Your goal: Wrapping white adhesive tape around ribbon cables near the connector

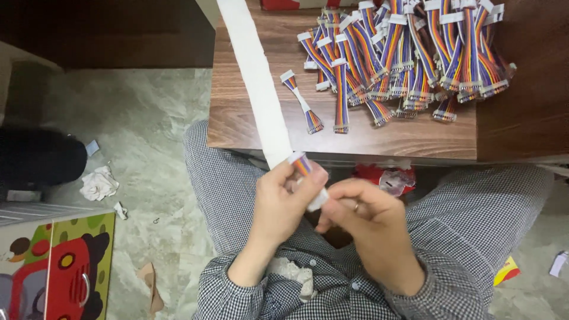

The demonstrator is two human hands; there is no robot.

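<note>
Ribbon cable (301, 165), short, rainbow-striped, white tape at its end, is held over the lap just below the table (237, 118) edge. Judged light, limp, not fragile; best pinched at the taped end. Left hand (283, 198) is closed on it; right hand (363, 210) is pinched on the white tape strip (255, 83) wrapping it. Cable pile (409, 53) lies on table.

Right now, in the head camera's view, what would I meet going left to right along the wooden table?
White tape strip → one lone rainbow ribbon cable lying apart → big pile of rainbow ribbon cables → bare wooden table at the right end.
</note>
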